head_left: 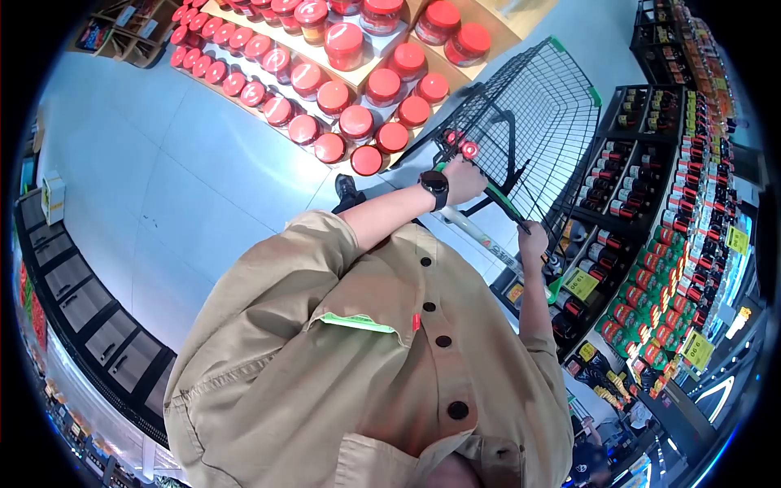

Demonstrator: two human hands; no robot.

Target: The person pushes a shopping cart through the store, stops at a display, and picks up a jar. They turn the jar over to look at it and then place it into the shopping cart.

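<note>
Black wire shopping cart pushed: green handle bar gripped, left hand and right hand closed. Red-lidded jars beyond left hand. Next: steering, likely.

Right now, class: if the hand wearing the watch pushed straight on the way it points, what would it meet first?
The left hand grips the cart handle; just beyond it is the wire cart basket, so it would likely meet that first. Depth is hard to judge in this distorted view.
</note>
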